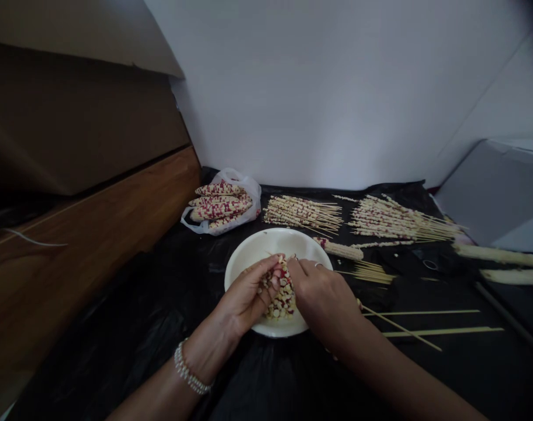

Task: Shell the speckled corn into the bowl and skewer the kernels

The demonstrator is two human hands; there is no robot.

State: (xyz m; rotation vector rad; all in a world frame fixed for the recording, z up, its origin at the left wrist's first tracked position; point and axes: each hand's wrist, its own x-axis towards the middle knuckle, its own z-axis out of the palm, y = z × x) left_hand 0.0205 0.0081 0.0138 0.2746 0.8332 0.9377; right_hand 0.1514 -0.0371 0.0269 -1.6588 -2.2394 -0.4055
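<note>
Both my hands meet over a white bowl on a black plastic sheet. My left hand, with a bead bracelet at the wrist, curls its fingers round the near side of a cob of red and yellow corn. My right hand presses on the cob's other side with its fingers closed against the kernels. A thin wooden skewer runs out from under my right hand to the right. Loose kernels lie in the bowl below the cob.
A plastic bag of red and yellow cobs lies behind the bowl. Two heaps of filled skewers lie at the back. Bare skewers, stripped cobs, a wooden ledge at left and a grey box at right surround the space.
</note>
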